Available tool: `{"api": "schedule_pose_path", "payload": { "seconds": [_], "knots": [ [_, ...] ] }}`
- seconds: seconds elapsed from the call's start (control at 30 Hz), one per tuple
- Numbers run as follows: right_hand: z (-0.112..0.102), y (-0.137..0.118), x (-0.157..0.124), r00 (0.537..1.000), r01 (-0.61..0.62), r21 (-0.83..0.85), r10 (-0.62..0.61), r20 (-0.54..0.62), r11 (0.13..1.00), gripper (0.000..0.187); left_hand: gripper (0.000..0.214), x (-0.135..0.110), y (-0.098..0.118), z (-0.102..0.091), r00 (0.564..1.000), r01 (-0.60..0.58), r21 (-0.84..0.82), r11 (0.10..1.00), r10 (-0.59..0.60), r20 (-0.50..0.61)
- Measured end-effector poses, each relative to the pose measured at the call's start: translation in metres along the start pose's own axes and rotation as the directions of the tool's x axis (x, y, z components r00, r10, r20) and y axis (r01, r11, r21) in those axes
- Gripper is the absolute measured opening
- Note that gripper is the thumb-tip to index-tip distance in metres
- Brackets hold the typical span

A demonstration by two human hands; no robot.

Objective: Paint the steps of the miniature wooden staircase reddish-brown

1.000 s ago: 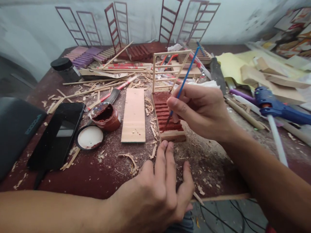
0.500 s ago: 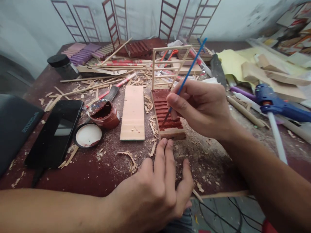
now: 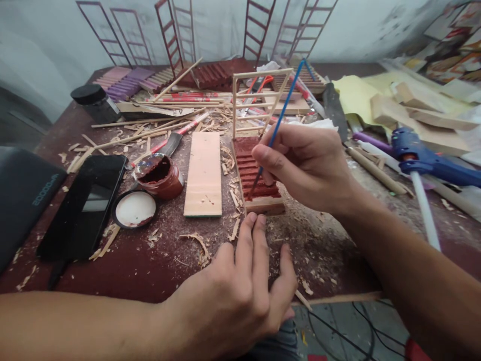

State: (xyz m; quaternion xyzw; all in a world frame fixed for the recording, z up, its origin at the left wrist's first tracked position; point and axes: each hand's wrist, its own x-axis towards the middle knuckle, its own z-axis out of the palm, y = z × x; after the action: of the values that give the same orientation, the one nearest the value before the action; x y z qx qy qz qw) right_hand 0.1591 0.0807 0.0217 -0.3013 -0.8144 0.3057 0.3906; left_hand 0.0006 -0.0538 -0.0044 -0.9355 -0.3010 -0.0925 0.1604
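Note:
A small wooden model [image 3: 252, 175] with ridged slats painted red-brown and an unpainted stick frame at its back stands mid-table. My right hand [image 3: 304, 163] pinches a thin blue paintbrush [image 3: 280, 120], whose tip rests on the red slats. My left hand [image 3: 240, 291] lies on the table in front, fingers stretched out, two fingertips touching the bare front edge of the model. An open jar of red-brown paint [image 3: 160, 178] and its white lid [image 3: 135, 209] sit to the left.
A bare wooden slat board [image 3: 203, 173] lies beside the model. A black phone [image 3: 84, 203] and a dark power bank [image 3: 22, 195] are at left. A blue glue gun [image 3: 424, 159] lies at right. Wood shavings, sticks and painted ladder frames [image 3: 173, 35] crowd the back.
The brush tilted slightly and its tip shifted a little along the red slats. My left hand stayed at the model's front edge. The view drifted slightly.

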Motion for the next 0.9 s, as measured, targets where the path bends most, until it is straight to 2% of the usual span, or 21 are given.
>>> {"api": "schedule_pose_path", "payload": {
  "seconds": [0.27, 0.43, 0.6, 0.9],
  "knots": [
    [-0.0013, -0.0026, 0.0008, 1.0, 0.015, -0.012, -0.015, -0.024, 1.0, 0.031, 0.053, -0.0006, 0.0008, -0.0008, 1.0, 0.003, -0.001, 1.0, -0.003, 0.013],
    [-0.0014, -0.0032, 0.0007, 0.999, 0.046, -0.088, -0.047, -0.019, 0.995, 0.035, 0.053, 0.0001, 0.0006, -0.0014, 1.0, 0.002, -0.005, 1.0, -0.002, 0.021],
    [-0.0005, -0.0039, 0.0002, 0.999, 0.012, -0.037, -0.014, -0.041, 0.999, 0.032, 0.053, 0.0003, 0.0003, -0.0016, 1.0, -0.006, -0.002, 1.0, 0.006, 0.025],
    [-0.0034, -0.0034, 0.0013, 0.999, 0.048, -0.076, -0.049, -0.01, 0.996, 0.032, 0.053, -0.0005, 0.0004, -0.0011, 0.999, -0.002, -0.01, 1.0, 0.002, 0.038]
  ]
}}
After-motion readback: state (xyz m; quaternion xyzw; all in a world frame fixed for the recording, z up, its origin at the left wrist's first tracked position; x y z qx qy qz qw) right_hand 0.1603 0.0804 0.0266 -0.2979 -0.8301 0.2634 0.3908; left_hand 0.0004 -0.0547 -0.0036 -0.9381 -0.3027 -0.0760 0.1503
